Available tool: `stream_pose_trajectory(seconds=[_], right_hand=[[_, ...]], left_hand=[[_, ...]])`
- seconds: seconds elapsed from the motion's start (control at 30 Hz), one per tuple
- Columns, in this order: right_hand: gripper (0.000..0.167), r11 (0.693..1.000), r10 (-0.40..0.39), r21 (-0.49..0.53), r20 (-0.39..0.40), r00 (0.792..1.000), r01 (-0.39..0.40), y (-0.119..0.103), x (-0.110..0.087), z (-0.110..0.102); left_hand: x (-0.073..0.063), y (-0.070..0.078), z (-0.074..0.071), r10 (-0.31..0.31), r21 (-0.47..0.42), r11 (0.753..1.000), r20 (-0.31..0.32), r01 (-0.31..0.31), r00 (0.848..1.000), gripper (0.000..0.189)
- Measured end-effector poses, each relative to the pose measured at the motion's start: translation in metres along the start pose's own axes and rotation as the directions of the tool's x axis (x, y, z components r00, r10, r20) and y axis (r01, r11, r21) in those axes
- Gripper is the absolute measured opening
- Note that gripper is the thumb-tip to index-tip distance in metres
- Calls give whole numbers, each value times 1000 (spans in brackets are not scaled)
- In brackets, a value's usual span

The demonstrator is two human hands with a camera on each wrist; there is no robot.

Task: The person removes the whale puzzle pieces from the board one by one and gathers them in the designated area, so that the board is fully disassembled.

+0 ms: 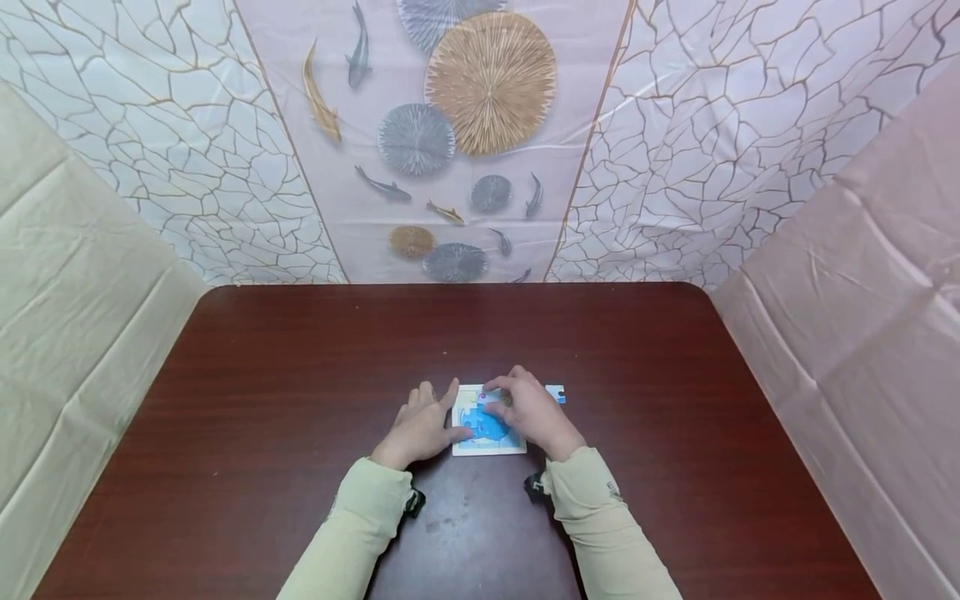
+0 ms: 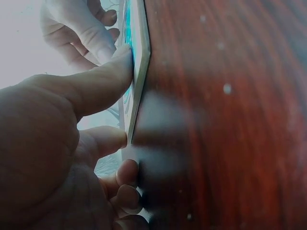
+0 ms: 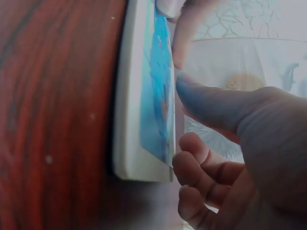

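A small jigsaw puzzle with a white frame and a blue picture lies flat on the table. My left hand is at its left side, thumb on the picture and index finger at the frame's edge. In the left wrist view the thumb presses the puzzle's face. Over the upper right part is my right hand, thumb and index finger spread apart above the picture. The right wrist view has its thumb tip right at the puzzle's surface, other fingers loosely bent. A loose puzzle piece lies beyond the right hand.
The dark red-brown wooden table has rounded far corners. A patterned cloth hangs behind it, with pale cloth walls on both sides. Black wrist straps sit at the sleeve cuffs.
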State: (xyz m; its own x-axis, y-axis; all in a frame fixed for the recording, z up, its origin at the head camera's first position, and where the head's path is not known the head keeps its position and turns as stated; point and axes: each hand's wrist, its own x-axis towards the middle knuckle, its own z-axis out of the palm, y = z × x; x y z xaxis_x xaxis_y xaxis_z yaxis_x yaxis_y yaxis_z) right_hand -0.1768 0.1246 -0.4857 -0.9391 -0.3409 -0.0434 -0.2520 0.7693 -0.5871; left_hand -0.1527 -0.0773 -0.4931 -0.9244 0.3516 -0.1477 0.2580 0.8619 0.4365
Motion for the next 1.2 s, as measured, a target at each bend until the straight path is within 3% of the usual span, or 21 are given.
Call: stream_pose_trajectory(seconds=[0.3,0.6,0.77,1.0,1.2], right_hand=[[29,996,3,-85,16,1000,-2,-3,0,2],[20,989,-33,-145,4,999,33,-4,3,2],[15,971,-61,-231,0,998,59,-8,6,1],[13,918,-118,-382,-15,993,103,-10,10,0],[9,918,-114,-386,-25,993,96,-10,13,-2]], left_hand=[[1,-2,2,7,10,1000,-5,-7,1000,84],[2,-2,2,2,9,1000,2,-2,1000,84],[2,-2,2,5,6,1000,2,-5,1000,84],[2,-2,3,2,0,1000,8,-2,1000,84],[3,-1,2,-11,0,1000,15,11,1000,85]])
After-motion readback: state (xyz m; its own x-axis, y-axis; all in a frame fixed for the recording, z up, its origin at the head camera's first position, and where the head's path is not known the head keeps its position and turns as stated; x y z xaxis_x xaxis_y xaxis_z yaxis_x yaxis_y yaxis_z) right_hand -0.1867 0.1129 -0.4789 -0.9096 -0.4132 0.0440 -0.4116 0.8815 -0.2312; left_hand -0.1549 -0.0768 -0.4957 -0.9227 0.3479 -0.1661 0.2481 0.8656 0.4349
